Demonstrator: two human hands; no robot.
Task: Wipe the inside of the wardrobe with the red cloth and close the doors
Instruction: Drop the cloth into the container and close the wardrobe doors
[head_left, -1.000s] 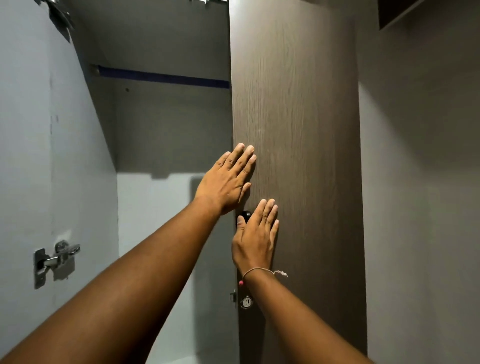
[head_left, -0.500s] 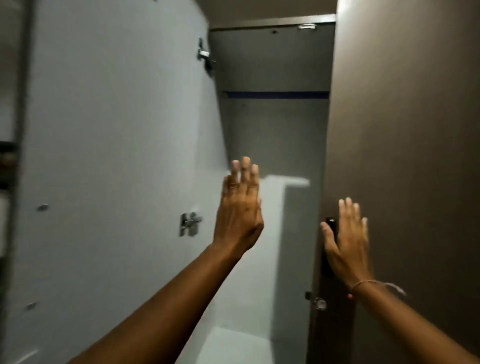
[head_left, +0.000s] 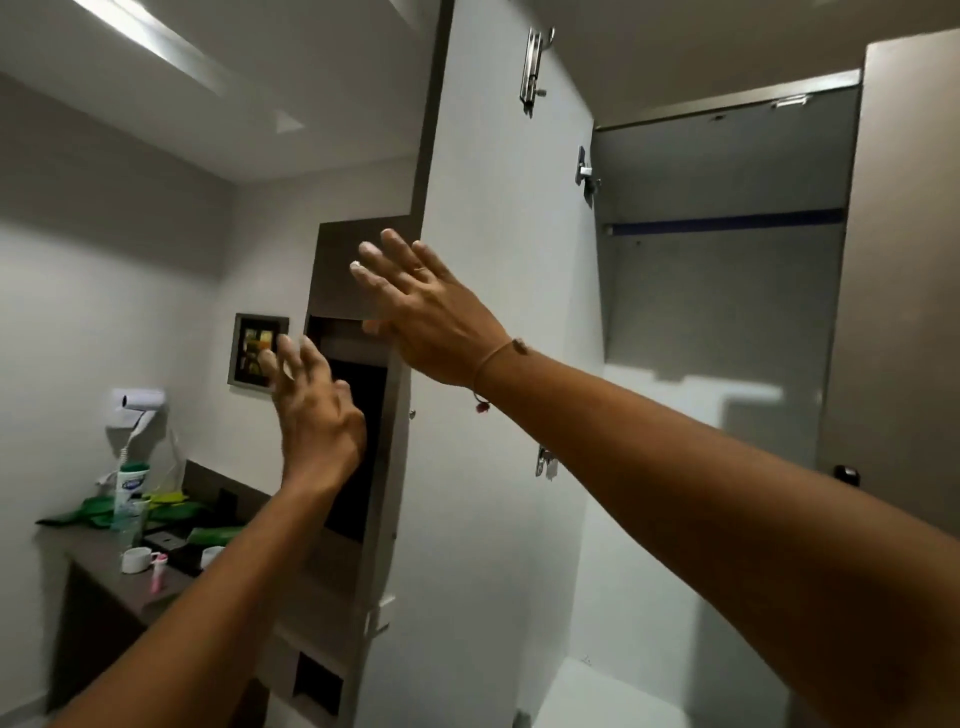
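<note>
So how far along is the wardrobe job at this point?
Done: the right door looks close to shut, and neither hand holds a cloth, so wiping seems finished, though that cannot be confirmed. In hand: the left hand and right hand, both open, reach for the outer edge of the wide-open left door. Left: swinging that door shut over the exposed interior.

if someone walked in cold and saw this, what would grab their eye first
Two bare arms crossing the frame: the right hand spread at the edge of the open white door in the middle, the left hand lower left, fingers open, neither holding anything. To the right, the wardrobe interior stands open and bare, with a dark blue strip across its back. Far left, a cluttered counter under a wall hair dryer.
</note>
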